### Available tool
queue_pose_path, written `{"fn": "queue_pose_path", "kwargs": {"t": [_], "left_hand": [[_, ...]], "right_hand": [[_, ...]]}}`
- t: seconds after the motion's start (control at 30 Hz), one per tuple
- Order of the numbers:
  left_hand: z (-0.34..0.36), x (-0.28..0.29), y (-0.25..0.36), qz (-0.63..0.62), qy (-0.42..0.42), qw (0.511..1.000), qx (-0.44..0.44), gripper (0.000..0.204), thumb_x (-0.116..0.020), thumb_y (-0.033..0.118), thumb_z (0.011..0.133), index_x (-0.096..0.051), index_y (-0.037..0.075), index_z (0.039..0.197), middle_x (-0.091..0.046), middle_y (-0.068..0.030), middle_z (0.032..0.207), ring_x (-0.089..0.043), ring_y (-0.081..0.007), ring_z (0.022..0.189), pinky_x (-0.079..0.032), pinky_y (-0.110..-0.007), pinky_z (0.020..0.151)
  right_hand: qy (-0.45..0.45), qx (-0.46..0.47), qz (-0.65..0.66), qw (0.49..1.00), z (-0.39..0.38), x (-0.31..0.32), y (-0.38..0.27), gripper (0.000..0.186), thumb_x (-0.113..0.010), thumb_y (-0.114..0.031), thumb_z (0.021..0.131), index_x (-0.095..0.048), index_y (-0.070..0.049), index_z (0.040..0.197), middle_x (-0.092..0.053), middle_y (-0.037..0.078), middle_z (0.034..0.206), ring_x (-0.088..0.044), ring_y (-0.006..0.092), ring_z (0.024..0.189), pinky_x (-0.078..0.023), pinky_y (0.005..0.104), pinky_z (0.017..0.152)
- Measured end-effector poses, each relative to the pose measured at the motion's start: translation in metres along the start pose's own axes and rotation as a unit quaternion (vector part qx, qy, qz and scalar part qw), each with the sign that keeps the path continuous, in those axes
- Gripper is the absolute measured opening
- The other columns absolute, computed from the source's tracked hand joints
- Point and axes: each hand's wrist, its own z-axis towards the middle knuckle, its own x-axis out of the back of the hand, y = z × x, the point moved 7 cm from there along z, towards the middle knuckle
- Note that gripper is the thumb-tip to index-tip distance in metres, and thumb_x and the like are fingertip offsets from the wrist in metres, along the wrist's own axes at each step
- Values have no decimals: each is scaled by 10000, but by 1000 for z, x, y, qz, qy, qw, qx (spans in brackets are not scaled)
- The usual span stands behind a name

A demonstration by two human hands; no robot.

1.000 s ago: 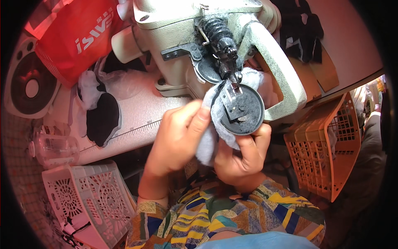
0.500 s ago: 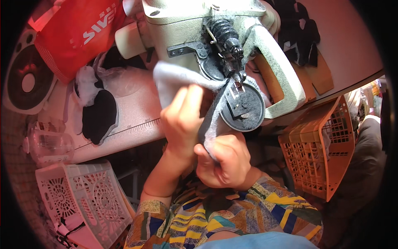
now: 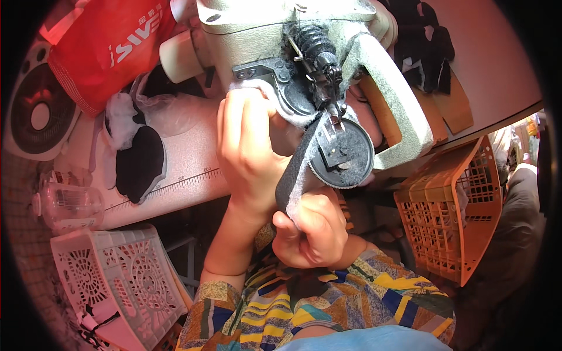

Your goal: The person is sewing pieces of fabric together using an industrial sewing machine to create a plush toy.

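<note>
Left hand gripping, right hand clenched on the grey fabric, mid-frame, and an uneven tug could skew its edge at the machine's toothed disc!

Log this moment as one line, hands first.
left hand: touching upper part of fleece-backed fabric | right hand: gripping lower end | sewing machine: fabric beside ridged disc

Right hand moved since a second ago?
Yes: leftward in the view, judged against the machine's round black disc; the right hand is now below-left of it.
</note>
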Motion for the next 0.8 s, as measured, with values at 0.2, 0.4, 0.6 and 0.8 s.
{"fn": "queue_pose_path", "kwargs": {"t": [0.2, 0.4, 0.6, 0.8], "left_hand": [[2, 27, 16, 7, 55, 998, -41, 291, -568, -95, 602, -590, -1, 876, -571, -138, 871, -610, -281, 773, -507, -357, 662], [8, 38, 15, -87, -43, 994, 54, 98, -681, -52, 717, -638, -43, 804, -610, -113, 759, -591, -190, 657, -462, -273, 601], [5, 24, -7, -273, -84, 944, 168, 74, -692, -41, 739, -631, -62, 774, -599, -93, 717, -567, -148, 662, -433, -243, 602], [10, 14, 0, -285, -108, 942, 138, 51, -671, -52, 744, -639, -55, 784, -604, -98, 733, -574, -160, 677, -443, -258, 629]], "right_hand": [[6, 0, -3, 1000, -4, 1, 1, 220, -736, 1, 722, -605, 52, 892, -570, 89, 698, -557, 198, 549, -446, 290, 478], [23, 1, 9, 1000, -3, 1, 0, 228, -741, 14, 715, -605, 51, 895, -572, 92, 698, -560, 195, 550, -458, 294, 485], [25, -13, 21, 999, -3, 0, 3, 214, -739, -3, 739, -608, 52, 899, -578, 97, 705, -573, 208, 569, -482, 303, 523], [29, -58, -33, 997, -6, -1, 8, 171, -691, -53, 822, -616, 67, 918, -642, 168, 793, -641, 264, 675, -528, 340, 638]]}}
